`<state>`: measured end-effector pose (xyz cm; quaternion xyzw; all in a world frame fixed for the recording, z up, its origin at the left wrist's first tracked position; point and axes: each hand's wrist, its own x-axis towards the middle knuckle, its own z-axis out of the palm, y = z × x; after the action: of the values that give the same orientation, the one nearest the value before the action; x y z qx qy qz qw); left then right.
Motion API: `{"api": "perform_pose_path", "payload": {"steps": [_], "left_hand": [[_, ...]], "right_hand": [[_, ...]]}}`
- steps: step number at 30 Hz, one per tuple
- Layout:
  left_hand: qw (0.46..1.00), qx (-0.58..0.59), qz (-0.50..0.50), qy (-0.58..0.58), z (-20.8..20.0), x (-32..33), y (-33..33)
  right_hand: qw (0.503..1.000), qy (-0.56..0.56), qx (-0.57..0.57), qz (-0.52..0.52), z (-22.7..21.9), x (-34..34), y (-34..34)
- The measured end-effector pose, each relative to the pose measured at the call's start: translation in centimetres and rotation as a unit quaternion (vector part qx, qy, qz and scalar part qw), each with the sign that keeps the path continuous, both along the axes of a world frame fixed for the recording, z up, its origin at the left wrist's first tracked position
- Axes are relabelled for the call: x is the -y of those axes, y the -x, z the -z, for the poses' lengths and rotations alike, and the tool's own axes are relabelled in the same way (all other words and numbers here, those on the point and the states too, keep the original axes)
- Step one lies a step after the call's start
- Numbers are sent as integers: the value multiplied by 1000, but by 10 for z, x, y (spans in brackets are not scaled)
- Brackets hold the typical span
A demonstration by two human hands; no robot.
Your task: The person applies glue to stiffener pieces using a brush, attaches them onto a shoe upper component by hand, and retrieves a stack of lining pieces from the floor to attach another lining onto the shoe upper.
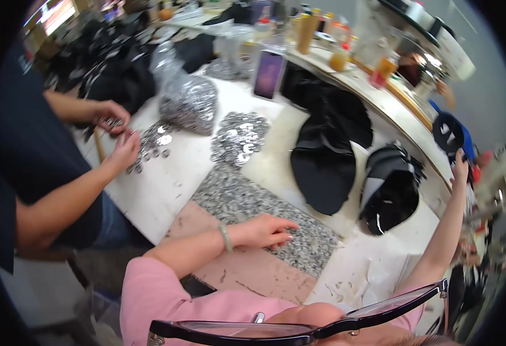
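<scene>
The person's left hand (267, 230), empty, fingers loosely spread, is over the granite slab (235, 193). Beyond the bench's (149, 205) right edge, the right hand (459, 168) meets a black oval piece (448, 134), grip unclear: apparently a reaching step, calling for a secure pinch.

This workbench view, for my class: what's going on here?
The left hand is over a speckled slab, holding nothing visible. The right hand is at a black piece at far right; its grip is unclear. At left, a co-worker's hands hold small silvery pieces beside a loose scatter. A clear bag, a silvery pile and black material are on the table.
</scene>
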<state>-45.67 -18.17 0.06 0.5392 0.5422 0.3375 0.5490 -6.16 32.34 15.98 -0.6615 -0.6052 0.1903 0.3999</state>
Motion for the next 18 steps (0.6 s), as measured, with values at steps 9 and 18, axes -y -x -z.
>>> {"api": "perform_pose_path", "payload": {"steps": [9, 18], "left_hand": [[999, -9, 22, -37, 6, 4, 7], [997, 10, 35, -66, 10, 6, 3]], "right_hand": [[847, 99, -132, -505, 72, 312, 151], [815, 329, -247, -407, 155, 540, 140]]}}
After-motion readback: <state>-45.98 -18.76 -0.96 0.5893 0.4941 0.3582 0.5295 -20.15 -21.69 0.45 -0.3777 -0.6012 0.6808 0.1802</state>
